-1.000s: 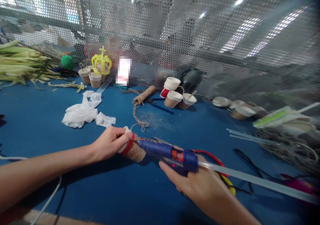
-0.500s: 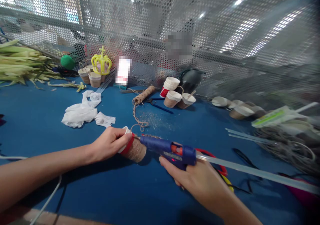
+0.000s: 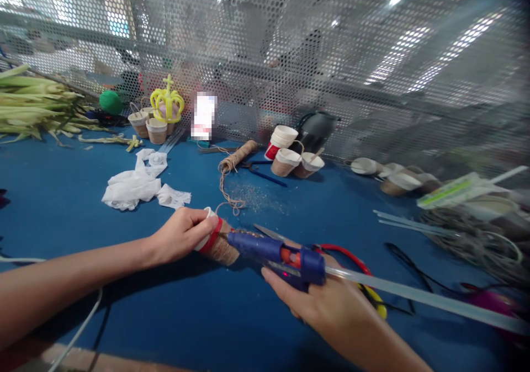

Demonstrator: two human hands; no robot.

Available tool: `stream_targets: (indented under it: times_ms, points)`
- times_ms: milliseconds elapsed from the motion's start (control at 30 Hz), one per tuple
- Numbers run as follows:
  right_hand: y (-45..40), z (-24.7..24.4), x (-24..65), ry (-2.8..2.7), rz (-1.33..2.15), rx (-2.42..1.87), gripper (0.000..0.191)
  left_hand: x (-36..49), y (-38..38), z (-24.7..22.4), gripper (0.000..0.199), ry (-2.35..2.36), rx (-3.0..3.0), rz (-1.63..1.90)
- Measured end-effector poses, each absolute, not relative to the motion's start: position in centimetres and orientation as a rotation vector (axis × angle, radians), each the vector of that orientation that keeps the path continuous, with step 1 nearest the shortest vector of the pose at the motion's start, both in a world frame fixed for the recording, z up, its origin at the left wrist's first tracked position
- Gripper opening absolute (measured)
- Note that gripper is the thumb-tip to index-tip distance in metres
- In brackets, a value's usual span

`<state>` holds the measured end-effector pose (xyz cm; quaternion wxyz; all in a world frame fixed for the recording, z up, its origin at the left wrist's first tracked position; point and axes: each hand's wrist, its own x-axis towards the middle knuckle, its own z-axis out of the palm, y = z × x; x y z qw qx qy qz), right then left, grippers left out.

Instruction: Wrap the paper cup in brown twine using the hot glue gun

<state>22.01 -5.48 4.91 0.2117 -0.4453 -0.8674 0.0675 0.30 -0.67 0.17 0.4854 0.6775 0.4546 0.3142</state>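
Observation:
My left hand (image 3: 186, 231) grips a paper cup (image 3: 221, 246) by its rim end. The cup lies tilted; a red band shows near the rim and twine is wound round its lower part. My right hand (image 3: 306, 295) is closed around a blue hot glue gun (image 3: 275, 253), whose small red light is lit. A long clear glue stick (image 3: 397, 289) sticks out of the gun's back. The nozzle is at the twine-wrapped side of the cup; whether it touches I cannot tell. Scissors (image 3: 348, 256) with red and yellow handles lie partly hidden behind my right hand.
A twine roll (image 3: 239, 157) and blue-handled pliers (image 3: 265, 174) lie ahead. White crumpled cloth (image 3: 132, 187) is at left. Small twine-wrapped cups (image 3: 285, 162) stand near the perforated metal screen (image 3: 248, 46). Corn husks (image 3: 37, 104) are far left, a grey cord heap (image 3: 467, 245) right.
The glue gun's nozzle has shifted slightly left and down along the twine on the cup. The scissors' blade now shows behind the gun. My left hand keeps its hold.

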Motion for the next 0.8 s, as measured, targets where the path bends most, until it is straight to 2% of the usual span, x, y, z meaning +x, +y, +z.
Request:
stream_targets:
  times_ms: [267, 567, 800]
  points:
    - [-5.0, 5.4, 20.9, -2.270, 0.308, -1.404, 0.015, 0.3, -0.8, 0.3, 0.041, 1.094, 1.654, 0.752]
    - [-4.6, 5.5, 21.6, -2.349, 0.340, -1.416, 0.019, 0.0, -0.9, 0.2, 0.041, 1.103, 1.829, 0.749]
    - [-5.0, 5.7, 20.8, -2.281, 0.380, -1.406, 0.015, 0.2, -0.7, 0.2, 0.040, 1.101, 1.716, 0.771]
